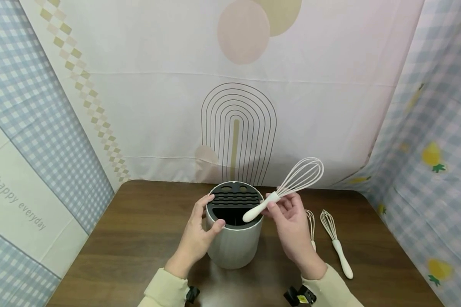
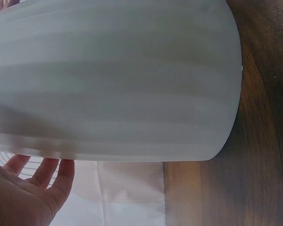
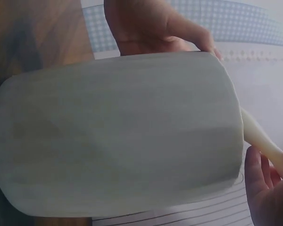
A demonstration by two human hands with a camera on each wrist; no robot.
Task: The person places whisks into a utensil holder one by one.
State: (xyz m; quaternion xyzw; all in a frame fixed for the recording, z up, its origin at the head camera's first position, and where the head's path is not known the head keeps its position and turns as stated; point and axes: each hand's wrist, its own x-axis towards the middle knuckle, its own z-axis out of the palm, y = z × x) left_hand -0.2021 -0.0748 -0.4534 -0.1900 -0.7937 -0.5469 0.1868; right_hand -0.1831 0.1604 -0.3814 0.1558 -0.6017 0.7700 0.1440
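A pale grey utensil holder (image 1: 234, 249) with a dark slotted top (image 1: 236, 198) stands upright in front of me. My left hand (image 1: 196, 232) grips it from the left, with thumb and fingers spread around its rim. Its fingers (image 2: 61, 183) lie along the wall in the left wrist view. My right hand (image 1: 293, 228) pinches a white whisk (image 1: 270, 200) near the joint of handle and wires. The whisk is tilted, wires up to the right, and its handle end overlaps the large front opening. In the right wrist view, the holder hides part of the handle (image 3: 260, 137).
Two more white whisks lie on the brown wooden table (image 1: 138, 238), to the right. One whisk (image 1: 336, 243) is in plain sight; the other whisk (image 1: 311, 228) is partly behind my right hand. A patterned cloth (image 1: 157, 106) hangs along the table's far edge.
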